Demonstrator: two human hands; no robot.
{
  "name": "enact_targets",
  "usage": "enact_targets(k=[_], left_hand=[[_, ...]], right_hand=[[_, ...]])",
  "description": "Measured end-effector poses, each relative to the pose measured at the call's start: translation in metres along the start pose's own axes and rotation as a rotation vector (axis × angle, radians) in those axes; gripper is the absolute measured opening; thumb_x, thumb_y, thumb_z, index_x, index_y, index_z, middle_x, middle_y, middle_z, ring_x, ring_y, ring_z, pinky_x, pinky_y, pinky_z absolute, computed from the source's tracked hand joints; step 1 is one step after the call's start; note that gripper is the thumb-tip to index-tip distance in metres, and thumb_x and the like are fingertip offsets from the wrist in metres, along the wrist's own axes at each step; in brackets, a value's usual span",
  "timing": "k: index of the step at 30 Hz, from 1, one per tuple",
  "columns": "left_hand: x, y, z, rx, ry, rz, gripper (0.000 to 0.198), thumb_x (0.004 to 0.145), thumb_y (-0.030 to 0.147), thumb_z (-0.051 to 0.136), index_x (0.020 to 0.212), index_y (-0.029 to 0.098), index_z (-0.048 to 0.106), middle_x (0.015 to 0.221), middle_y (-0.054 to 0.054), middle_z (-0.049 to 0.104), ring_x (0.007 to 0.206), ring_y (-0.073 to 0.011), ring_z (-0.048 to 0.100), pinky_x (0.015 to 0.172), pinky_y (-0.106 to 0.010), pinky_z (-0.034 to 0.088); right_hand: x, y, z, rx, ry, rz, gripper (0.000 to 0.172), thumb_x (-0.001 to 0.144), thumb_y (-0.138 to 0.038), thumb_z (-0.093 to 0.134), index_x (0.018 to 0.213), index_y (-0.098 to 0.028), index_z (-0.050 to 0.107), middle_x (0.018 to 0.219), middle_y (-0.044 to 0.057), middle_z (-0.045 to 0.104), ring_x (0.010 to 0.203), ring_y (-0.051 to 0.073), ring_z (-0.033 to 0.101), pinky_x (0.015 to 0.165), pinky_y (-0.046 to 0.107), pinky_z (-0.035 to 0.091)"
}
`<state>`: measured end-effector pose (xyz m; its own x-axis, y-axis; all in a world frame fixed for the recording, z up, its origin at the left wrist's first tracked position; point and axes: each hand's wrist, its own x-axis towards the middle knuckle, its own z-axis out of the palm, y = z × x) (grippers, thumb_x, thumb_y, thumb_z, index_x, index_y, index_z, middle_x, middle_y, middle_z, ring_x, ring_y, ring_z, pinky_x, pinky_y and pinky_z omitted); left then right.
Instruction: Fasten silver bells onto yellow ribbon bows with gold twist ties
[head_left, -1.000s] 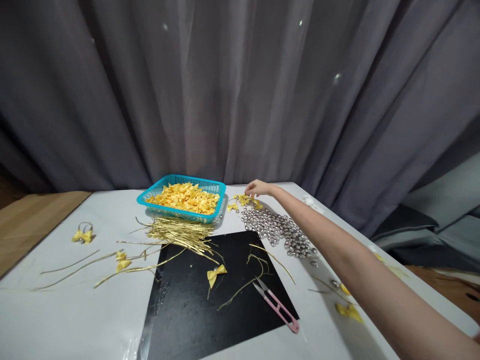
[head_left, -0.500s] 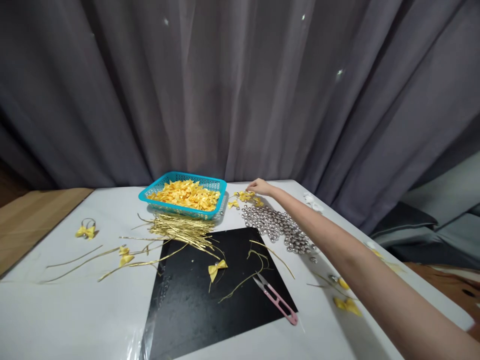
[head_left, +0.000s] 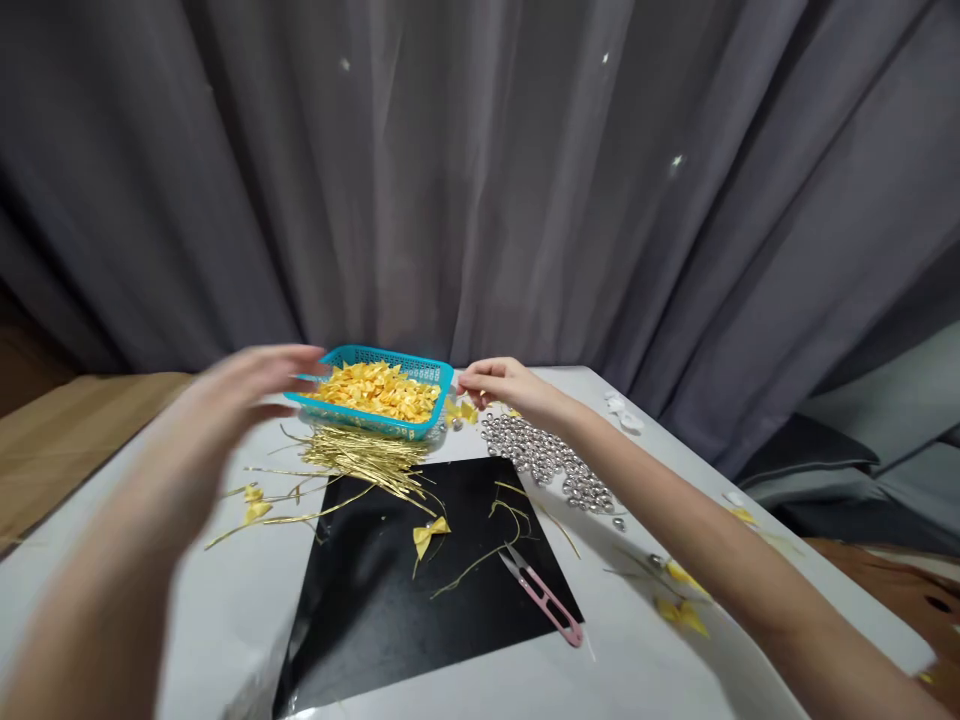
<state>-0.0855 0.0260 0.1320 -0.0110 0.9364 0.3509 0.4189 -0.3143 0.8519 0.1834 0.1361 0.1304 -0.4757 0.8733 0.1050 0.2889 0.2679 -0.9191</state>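
Observation:
My left hand (head_left: pixel 217 420) is raised at the left, blurred by motion. Its fingers stretch toward the left rim of a blue basket (head_left: pixel 420 430) heaped with small yellow bows (head_left: pixel 379 390), and it seems to hold nothing. Beyond the silver beads (head_left: pixel 532 445), my right hand (head_left: pixel 502 385) has its fingers drawn together; whatever they pinch is too small to make out. Just below those fingertips are yellow bows (head_left: pixel 461 411). A bundle of gold wire ties (head_left: pixel 364 455) lies in front of the basket, partly over a black mat (head_left: pixel 367 620).
On the mat lie a single yellow bow (head_left: pixel 430 537) and pink-handled thread snips (head_left: pixel 551 600). A bow with gold strands (head_left: pixel 256 505) rests at the left, more bows (head_left: pixel 682 612) at the right. Grey curtains (head_left: pixel 480 180) hang behind the white table (head_left: pixel 420 695).
My left hand has come into view from the left, reaching toward the basket. My right hand has shifted slightly left, closer to the basket.

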Motion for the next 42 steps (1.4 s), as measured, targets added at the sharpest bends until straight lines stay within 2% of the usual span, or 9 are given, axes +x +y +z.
enact_targets(k=[4,6,10,14,20,29,35,38,42], left_hand=[[0.01,0.029,0.067,-0.326,-0.39,-0.208,0.037,0.079,0.047,0.058,0.108,0.024,0.062,0.113,-0.004,0.063,0.108,-0.0228,0.054,0.091,-0.034,0.041],[0.006,0.03,0.08,-0.408,-0.441,-0.24,0.032,0.076,0.044,0.062,0.1,0.023,0.064,0.102,-0.004,0.066,0.099,-0.0202,0.057,0.084,-0.03,0.043],[-0.001,0.022,0.075,-0.457,-0.404,-0.276,0.021,0.075,0.04,0.065,0.078,0.02,0.065,0.085,-0.001,0.062,0.084,-0.0152,0.055,0.076,-0.025,0.042],[-0.001,0.021,0.071,-0.593,-0.449,-0.298,0.016,0.077,0.036,0.063,0.078,0.02,0.066,0.088,-0.001,0.059,0.09,-0.0153,0.052,0.078,-0.023,0.041],[-0.003,0.023,0.075,-0.976,-0.552,-0.421,0.018,0.08,0.033,0.056,0.073,0.018,0.065,0.082,-0.002,0.055,0.085,-0.0152,0.049,0.073,-0.024,0.043],[0.001,0.028,0.072,-1.003,-0.433,-0.496,0.024,0.083,0.03,0.052,0.067,0.016,0.061,0.074,-0.001,0.052,0.075,-0.0132,0.048,0.069,-0.023,0.042],[-0.003,0.036,0.066,-0.85,-0.39,-0.379,0.027,0.081,0.031,0.051,0.06,0.017,0.06,0.069,-0.002,0.052,0.073,-0.0144,0.047,0.068,-0.025,0.042],[-0.007,0.041,0.063,-0.701,-0.395,-0.195,0.029,0.081,0.034,0.052,0.057,0.019,0.059,0.066,-0.002,0.051,0.071,-0.0158,0.046,0.069,-0.027,0.041],[-0.009,0.043,0.054,-0.431,-0.362,0.092,0.035,0.083,0.035,0.05,0.052,0.02,0.055,0.064,-0.002,0.051,0.066,-0.0164,0.046,0.066,-0.028,0.04]], right_hand=[[-0.036,-0.032,0.031,0.21,-0.124,-0.052,0.022,0.076,-0.034,0.064,0.068,-0.014,0.063,0.057,-0.003,0.053,0.054,0.007,0.046,0.054,0.02,0.037],[-0.047,-0.039,0.037,0.271,-0.102,-0.017,0.02,0.076,-0.033,0.063,0.069,-0.014,0.064,0.058,-0.003,0.053,0.053,0.006,0.046,0.053,0.02,0.037],[-0.061,-0.039,0.037,0.418,-0.044,0.044,0.016,0.075,-0.028,0.065,0.068,-0.014,0.066,0.067,0.0,0.06,0.059,0.006,0.05,0.061,0.02,0.041],[-0.067,-0.038,0.037,0.644,-0.024,0.123,0.013,0.072,-0.023,0.066,0.062,-0.014,0.066,0.062,0.0,0.059,0.06,0.006,0.053,0.062,0.019,0.042],[-0.07,-0.043,0.037,0.925,-0.012,0.23,0.014,0.069,-0.017,0.064,0.056,-0.012,0.063,0.053,-0.002,0.053,0.05,0.004,0.044,0.056,0.016,0.042],[-0.071,-0.042,0.031,0.879,0.043,0.283,0.016,0.07,-0.016,0.063,0.055,-0.011,0.061,0.05,-0.003,0.052,0.042,0.003,0.039,0.043,0.017,0.036],[-0.075,-0.042,0.034,0.792,-0.006,0.118,0.013,0.066,-0.02,0.068,0.058,-0.013,0.061,0.056,-0.002,0.056,0.045,0.004,0.043,0.043,0.018,0.032],[-0.082,-0.047,0.036,0.739,-0.083,-0.014,0.016,0.066,-0.023,0.067,0.056,-0.014,0.06,0.052,-0.002,0.052,0.046,0.006,0.041,0.043,0.02,0.029],[-0.092,-0.053,0.038,0.71,-0.122,-0.081,0.018,0.069,-0.026,0.064,0.055,-0.015,0.057,0.049,-0.002,0.046,0.044,0.006,0.032,0.041,0.021,0.022]])
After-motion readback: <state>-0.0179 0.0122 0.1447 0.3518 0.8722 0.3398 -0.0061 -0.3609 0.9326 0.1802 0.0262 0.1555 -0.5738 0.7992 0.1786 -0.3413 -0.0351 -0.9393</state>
